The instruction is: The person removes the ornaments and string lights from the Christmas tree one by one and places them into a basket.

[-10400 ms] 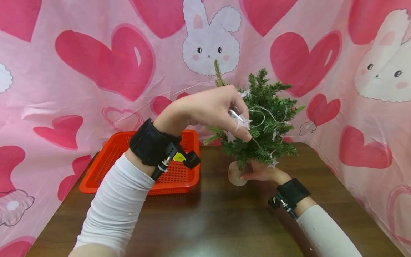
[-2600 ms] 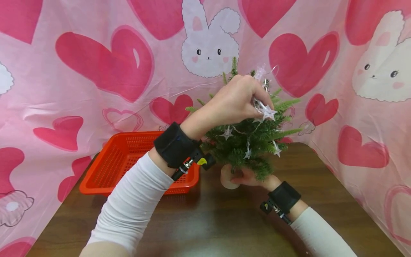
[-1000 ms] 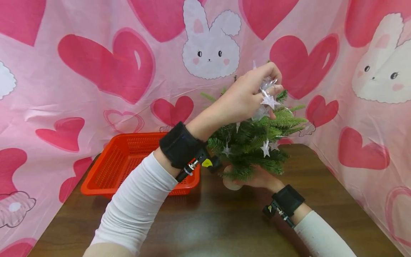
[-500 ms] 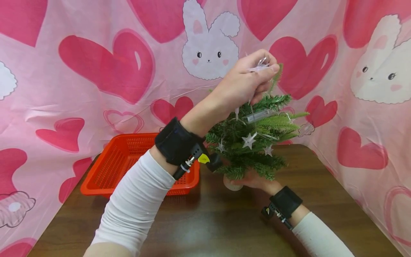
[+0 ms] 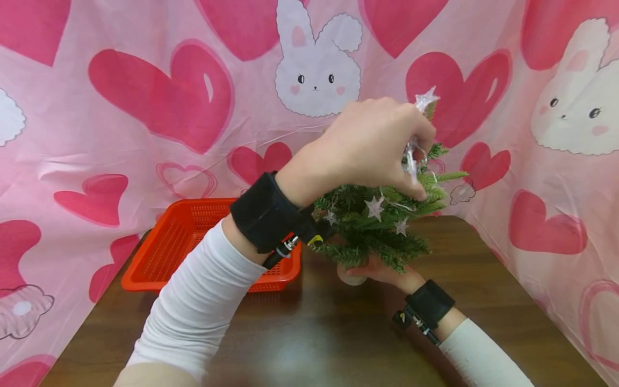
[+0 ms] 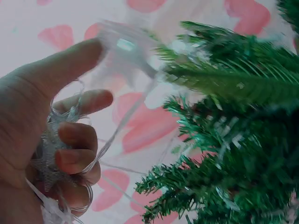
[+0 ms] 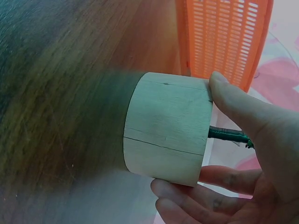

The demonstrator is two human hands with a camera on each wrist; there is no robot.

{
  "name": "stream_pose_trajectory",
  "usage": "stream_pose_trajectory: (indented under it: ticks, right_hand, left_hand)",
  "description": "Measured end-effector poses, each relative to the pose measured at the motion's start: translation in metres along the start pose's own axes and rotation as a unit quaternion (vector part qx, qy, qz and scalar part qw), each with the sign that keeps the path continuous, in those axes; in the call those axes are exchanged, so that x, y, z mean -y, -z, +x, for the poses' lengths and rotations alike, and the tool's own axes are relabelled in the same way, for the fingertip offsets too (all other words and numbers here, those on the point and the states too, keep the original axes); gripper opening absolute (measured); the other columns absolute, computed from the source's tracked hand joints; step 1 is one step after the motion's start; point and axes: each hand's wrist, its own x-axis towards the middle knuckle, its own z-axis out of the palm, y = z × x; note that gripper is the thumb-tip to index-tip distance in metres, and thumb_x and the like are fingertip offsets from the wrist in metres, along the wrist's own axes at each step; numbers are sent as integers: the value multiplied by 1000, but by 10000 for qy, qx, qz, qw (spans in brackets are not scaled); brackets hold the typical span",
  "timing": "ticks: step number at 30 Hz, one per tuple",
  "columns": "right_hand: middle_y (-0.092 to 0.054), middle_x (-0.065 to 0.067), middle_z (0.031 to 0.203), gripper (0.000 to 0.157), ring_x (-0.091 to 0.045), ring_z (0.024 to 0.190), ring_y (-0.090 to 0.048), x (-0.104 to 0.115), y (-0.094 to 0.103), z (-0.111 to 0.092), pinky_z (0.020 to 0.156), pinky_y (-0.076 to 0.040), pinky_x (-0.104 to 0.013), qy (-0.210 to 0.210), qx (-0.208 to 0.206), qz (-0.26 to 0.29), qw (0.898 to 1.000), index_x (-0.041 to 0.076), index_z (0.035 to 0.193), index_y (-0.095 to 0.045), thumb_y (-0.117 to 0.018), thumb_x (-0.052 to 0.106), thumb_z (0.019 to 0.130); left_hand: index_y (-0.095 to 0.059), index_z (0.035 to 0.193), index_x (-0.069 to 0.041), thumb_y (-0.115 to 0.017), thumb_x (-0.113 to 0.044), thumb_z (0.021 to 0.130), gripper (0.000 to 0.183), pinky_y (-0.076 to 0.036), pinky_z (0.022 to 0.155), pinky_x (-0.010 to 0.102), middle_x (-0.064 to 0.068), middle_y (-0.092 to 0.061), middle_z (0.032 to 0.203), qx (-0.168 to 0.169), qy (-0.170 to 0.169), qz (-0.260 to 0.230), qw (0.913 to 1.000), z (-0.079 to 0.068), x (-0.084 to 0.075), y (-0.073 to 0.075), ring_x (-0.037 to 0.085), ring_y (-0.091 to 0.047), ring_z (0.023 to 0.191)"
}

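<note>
A small artificial Christmas tree [image 5: 367, 231] stands on the table, its green branches hung with clear star lights [image 5: 374, 208]. My left hand [image 5: 367, 145] is beside the upper branches, fingers curled round a bunch of the star string lights [image 6: 53, 154]. One star [image 5: 426, 99] shows above my fingers near the treetop; in the left wrist view it is blurred by my thumb. Low down, my right hand [image 7: 238, 154] grips the round wooden base [image 7: 166, 128], thumb on one side and fingers on the other. Branches partly hide that hand in the head view.
An orange-red perforated plastic basket [image 5: 140, 271] stands on the brown wooden table [image 5: 309, 333], left of the tree. Behind and at the sides hangs a pink cloth [image 5: 271, 123] printed with hearts and rabbits.
Over the last second my left hand rises to the treetop, then comes down a little, turned back-up. Earlier the tree was turned on its base. My right hand stays at the base.
</note>
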Motion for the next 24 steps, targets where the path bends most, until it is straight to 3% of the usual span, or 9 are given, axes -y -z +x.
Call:
stream_pose_trajectory:
  ticks: [3,7,11,15,19,22,24]
  right_hand:
    - [-53,-7,141,74,-21,131,-45,14,2,0,110,-34,-47,167,-70,-181,9997,10,138,-51,-86,11,74]
    - [-53,1,140,81,-12,129,-42,14,3,3,109,-33,-41,402,-187,-238,9987,18,139,-51,-90,14,68]
    - [-52,5,141,81,-7,128,-42,13,5,4,109,-35,-37,358,-87,158,9992,22,140,-50,-89,12,70]
    - [-51,5,139,76,-8,127,-42,15,5,1,109,-36,-36,163,-58,224,9996,20,139,-49,-87,16,74]
    - [-56,4,134,67,-5,123,-50,16,5,-3,105,-41,-27,-11,56,360,9993,17,136,-51,-84,13,78]
    - [-58,1,132,66,-4,120,-52,16,4,-3,104,-42,-25,-18,47,382,9993,15,136,-50,-83,13,79]
    - [-58,1,132,66,-3,120,-53,15,4,-3,103,-42,-24,-2,54,440,9990,16,136,-50,-83,13,79]
  left_hand:
    - [-69,85,-31,-80,-63,69,37,-47,68,27,-16,-66,85,117,-14,649,9978,-3,-2,-5,3,-56,84]
    - [-67,76,-30,-82,-65,65,39,-47,67,30,-14,-62,76,187,-12,1268,9917,-7,-4,-11,6,-57,81]
    - [-63,74,-28,-81,-72,59,50,-50,68,32,-12,-62,73,388,64,1779,9833,-10,-8,-11,10,-60,79]
    - [-66,82,-28,-80,-74,57,55,-54,72,35,-11,-64,77,692,196,2071,9757,-13,-13,-12,12,-63,81]
    - [-65,82,-26,-79,-52,70,32,-54,69,35,-10,-61,76,736,221,2104,9746,-15,-12,-16,14,-61,77]
    - [-60,76,-25,-68,-33,75,11,-52,66,35,-9,-55,71,637,197,2105,9753,-16,-9,-18,15,-59,73]
    - [-57,74,-25,-64,-31,76,10,-50,65,34,-9,-52,69,581,170,2083,9762,-16,-7,-19,15,-58,71]
